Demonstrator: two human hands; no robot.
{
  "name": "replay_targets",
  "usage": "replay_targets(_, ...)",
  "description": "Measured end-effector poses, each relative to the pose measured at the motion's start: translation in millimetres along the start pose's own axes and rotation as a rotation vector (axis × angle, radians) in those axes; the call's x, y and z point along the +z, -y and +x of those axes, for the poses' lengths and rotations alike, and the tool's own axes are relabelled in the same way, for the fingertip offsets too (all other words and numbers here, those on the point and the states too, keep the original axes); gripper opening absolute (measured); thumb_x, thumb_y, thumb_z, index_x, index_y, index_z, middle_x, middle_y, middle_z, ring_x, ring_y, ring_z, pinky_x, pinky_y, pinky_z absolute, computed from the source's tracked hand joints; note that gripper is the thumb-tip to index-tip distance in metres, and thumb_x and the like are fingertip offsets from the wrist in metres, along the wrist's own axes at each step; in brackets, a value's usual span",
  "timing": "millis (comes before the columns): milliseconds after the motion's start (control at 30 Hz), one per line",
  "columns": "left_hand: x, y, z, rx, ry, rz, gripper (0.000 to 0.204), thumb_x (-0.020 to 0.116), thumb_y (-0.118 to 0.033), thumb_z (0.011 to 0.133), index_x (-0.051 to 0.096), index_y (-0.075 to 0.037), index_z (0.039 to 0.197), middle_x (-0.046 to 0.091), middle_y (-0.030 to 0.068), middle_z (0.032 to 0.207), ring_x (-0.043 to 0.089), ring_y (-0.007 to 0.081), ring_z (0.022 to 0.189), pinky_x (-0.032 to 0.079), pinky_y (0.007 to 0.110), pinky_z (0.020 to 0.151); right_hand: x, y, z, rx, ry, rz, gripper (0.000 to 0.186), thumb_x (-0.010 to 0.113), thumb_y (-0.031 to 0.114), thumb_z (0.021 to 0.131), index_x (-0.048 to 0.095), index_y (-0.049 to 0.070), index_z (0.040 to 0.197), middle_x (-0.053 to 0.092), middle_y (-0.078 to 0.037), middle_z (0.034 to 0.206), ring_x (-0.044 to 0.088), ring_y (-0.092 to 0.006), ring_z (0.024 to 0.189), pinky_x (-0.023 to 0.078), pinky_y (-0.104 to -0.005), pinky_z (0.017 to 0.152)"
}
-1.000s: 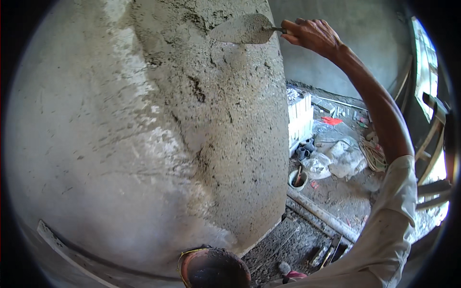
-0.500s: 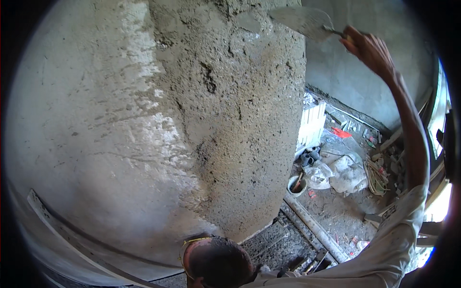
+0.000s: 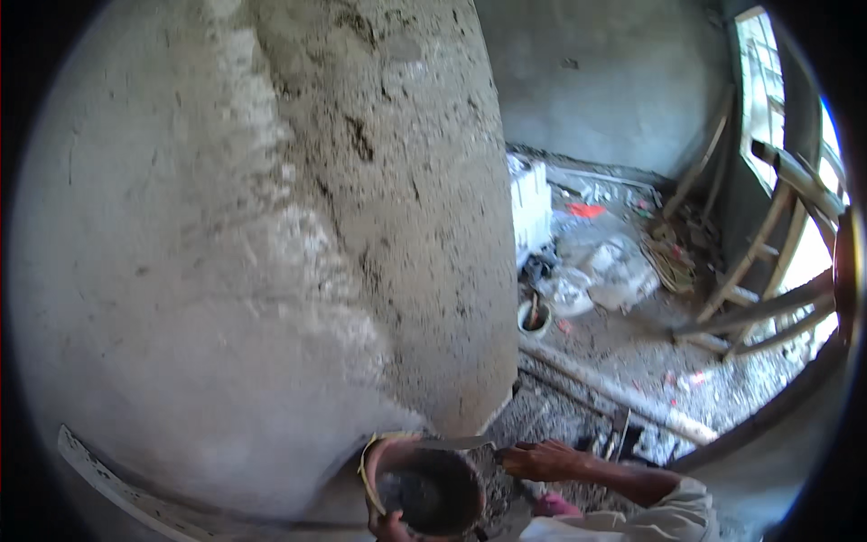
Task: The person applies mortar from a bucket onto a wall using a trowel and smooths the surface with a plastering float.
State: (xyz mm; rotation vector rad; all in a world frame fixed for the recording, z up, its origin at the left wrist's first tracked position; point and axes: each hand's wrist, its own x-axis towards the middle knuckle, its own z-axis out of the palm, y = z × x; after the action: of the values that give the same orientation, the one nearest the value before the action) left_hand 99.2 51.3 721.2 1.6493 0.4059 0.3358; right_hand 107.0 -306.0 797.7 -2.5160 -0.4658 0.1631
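My right hand [image 3: 544,461] grips the handle of a plastering trowel [image 3: 454,443], its blade seen nearly edge-on across the far rim of a bucket [image 3: 386,457]. Fingers of my left hand [image 3: 390,526] close on the bucket's near left edge, where a yellow handle or cord loops along the rim. The bucket's inside is dark, and how much mortar it holds cannot be made out. Just beyond stands a wall, with a rough, wet strip of mortar [image 3: 424,226] beside a smoother grey surface [image 3: 181,298].
A long straight board [image 3: 122,483] leans at the lower left. Pipes or poles [image 3: 623,393] lie on the littered floor. Farther back are a small pail [image 3: 535,318], plastic sheeting [image 3: 614,271], a coiled hose [image 3: 668,266] and white stacked blocks [image 3: 531,208]. A wooden frame [image 3: 759,262] stands by the window.
My right hand has come down with the trowel from high on the mortared wall to the bucket. The view has shifted, and left-hand fingers now show at the bucket's edge.
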Motion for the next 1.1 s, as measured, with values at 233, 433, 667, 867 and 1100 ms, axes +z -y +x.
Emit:
replay_targets(233, -52.0, -32.0, -29.5, 0.029, 0.322, -0.036, 0.043, 0.057, -0.001, 0.073, 0.06, 0.007, 0.116, 0.067, 0.0134, 0.1, 0.064, 0.0222, 0.089, 0.05, 0.034, 0.081, 144.9, 99.4, -32.5, 0.172, -0.003, -0.387, 0.039, 0.051, 0.031, 0.095, 0.051, 0.007, 0.126, 0.065, -0.015, 0.1, 0.07, -0.0328, 0.086, 0.056, -0.0503, 0.064)
replay_targets(433, -94.3, -57.9, -66.1, 0.325, 0.591, 0.152, 0.043, 0.058, -0.006, 0.078, 0.06, 0.005, 0.12, 0.066, 0.0182, 0.113, 0.061, 0.0238, 0.106, 0.045, 0.034, 0.092, 245.9, 119.4, -61.0, 0.296, 0.15, -0.145, 0.043, 0.054, 0.023, 0.089, 0.051, -0.001, 0.124, 0.066, -0.015, 0.097, 0.069, -0.0334, 0.088, 0.056, -0.0464, 0.062)
replay_targets(667, -105.3, -54.1, -89.7, 0.258, 0.862, 0.141, 0.056, 0.058, -0.002, 0.074, 0.055, 0.008, 0.129, 0.051, 0.0197, 0.141, 0.043, 0.0278, 0.135, 0.028, 0.034, 0.112, 255.9, 127.4, -135.0, 0.364, 0.491, 0.973, 0.036, 0.043, 0.041, 0.102, 0.058, 0.009, 0.111, 0.061, -0.004, 0.085, 0.059, -0.0136, 0.062, 0.051, -0.0309, 0.054)
replay_targets(867, -93.8, -45.8, -93.0, 0.037, 0.809, 0.023, 0.052, 0.057, -0.002, 0.075, 0.057, 0.005, 0.127, 0.063, 0.0122, 0.119, 0.058, 0.0226, 0.11, 0.04, 0.031, 0.099, 259.7, 179.3, -156.7, 0.479, 0.288, 1.674, 0.046, 0.038, 0.05, 0.103, 0.058, 0.012, 0.12, 0.056, 0.0, 0.077, 0.051, -0.0103, 0.053, 0.046, -0.027, 0.046)
replay_targets(1100, -80.6, -28.5, -67.8, -0.079, 0.586, -0.294, 0.058, 0.058, 0.003, 0.067, 0.055, 0.008, 0.124, 0.06, 0.0107, 0.119, 0.056, 0.0234, 0.11, 0.04, 0.03, 0.099, 209.8, 191.5, -163.6, 0.678, 0.038, 1.469, 0.046, 0.039, 0.048, 0.103, 0.055, 0.011, 0.126, 0.056, -0.002, 0.079, 0.053, -0.0112, 0.056, 0.046, -0.0268, 0.048)
